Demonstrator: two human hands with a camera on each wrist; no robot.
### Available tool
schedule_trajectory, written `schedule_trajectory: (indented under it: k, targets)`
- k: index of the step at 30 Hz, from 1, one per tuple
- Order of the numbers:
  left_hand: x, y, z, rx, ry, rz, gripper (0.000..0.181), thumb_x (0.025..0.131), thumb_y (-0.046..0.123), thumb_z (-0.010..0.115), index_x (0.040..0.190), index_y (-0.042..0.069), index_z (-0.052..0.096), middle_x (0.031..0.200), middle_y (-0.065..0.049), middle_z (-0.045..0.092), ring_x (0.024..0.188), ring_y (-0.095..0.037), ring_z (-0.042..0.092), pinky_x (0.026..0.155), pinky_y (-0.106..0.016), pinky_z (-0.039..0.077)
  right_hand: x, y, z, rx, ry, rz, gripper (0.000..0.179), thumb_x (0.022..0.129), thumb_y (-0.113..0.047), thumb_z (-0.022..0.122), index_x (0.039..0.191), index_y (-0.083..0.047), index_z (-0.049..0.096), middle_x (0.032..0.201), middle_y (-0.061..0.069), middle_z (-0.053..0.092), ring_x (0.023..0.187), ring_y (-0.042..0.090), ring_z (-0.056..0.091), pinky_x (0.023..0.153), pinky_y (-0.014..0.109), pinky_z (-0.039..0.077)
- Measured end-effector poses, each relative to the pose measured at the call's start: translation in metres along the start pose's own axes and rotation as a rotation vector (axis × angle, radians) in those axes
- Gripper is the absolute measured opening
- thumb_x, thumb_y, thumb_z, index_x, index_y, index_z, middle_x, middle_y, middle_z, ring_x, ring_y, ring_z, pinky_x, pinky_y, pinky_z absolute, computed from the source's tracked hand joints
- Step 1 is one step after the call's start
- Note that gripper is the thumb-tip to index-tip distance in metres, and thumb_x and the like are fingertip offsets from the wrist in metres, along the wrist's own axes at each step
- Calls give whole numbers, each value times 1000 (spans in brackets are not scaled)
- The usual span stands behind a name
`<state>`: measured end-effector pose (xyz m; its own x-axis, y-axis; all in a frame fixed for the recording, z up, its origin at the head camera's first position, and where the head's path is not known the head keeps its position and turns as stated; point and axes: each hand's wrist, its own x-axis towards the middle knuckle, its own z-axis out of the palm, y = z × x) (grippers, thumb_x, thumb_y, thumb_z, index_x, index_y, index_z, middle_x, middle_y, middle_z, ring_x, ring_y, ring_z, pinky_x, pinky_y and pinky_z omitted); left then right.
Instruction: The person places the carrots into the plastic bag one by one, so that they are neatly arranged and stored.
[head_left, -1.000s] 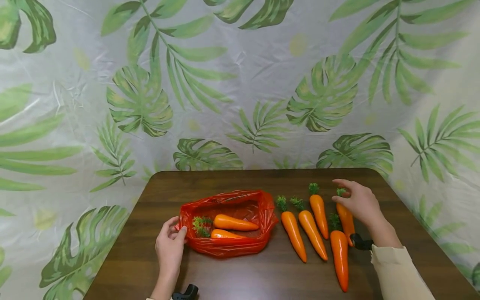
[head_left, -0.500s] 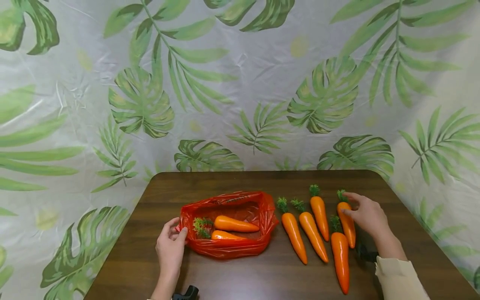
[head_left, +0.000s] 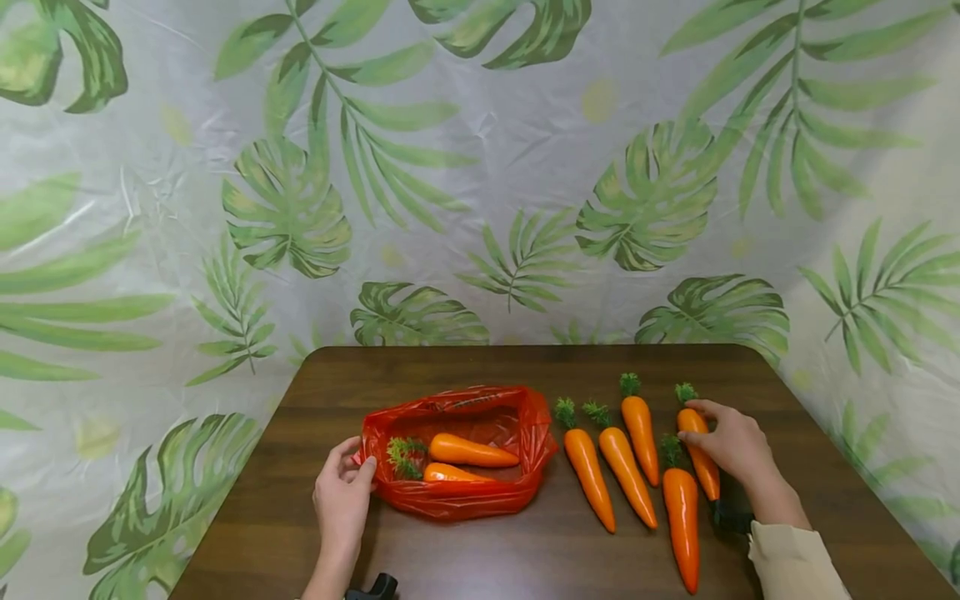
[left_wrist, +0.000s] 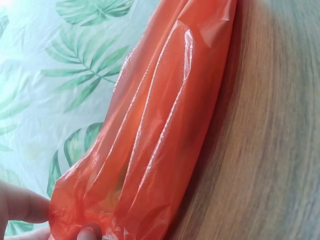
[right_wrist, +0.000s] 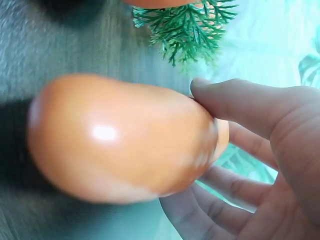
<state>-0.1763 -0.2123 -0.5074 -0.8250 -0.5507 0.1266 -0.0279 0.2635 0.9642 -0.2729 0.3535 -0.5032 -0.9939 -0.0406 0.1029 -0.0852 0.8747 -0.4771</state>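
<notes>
The left hand (head_left: 342, 483) pinches a red bag (head_left: 468, 502) while the right hand (head_left: 741, 446) grips the rightmost carrot (head_left: 705, 475) near its thick end — likely the steadiest hold — its contact with the table (head_left: 465, 554) unclear.

Behind our right hand (head_left: 735, 442) we wear a cream sleeve (head_left: 793, 560) and black device (head_left: 732, 518); behind our left hand (head_left: 341, 483), another black device (head_left: 375, 588).
</notes>
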Motion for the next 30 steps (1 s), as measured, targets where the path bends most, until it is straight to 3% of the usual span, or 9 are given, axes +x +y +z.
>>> schedule_trajectory:
  k: [6,15,30]
  targets:
    - [1,3,1,-3,-3,5,36,91,7,72,127,11,66,96,-14,64,73,-12,64,59,-23,56,2,-1,-1,1,28,-11,63,88,-37,77,137,-1,58,124,36,59,93,48,59,71,58,49]
    - [0,3,1,2,-10,6,36,92,6,72,127,10,66,96,-14,65,74,-12,64,59,-24,57,-1,2,4,-10,35,5,63,87,-35,78,136,-1,59,117,34,63,78,36,62,60,47,49]
    - [-2,3,-1,1,-11,2,37,92,7,72,127,10,65,96,-14,65,74,-11,65,61,-28,59,1,-5,1,-3,38,-5,58,85,-32,81,132,-4,61,117,30,63,73,28,61,54,39,47]
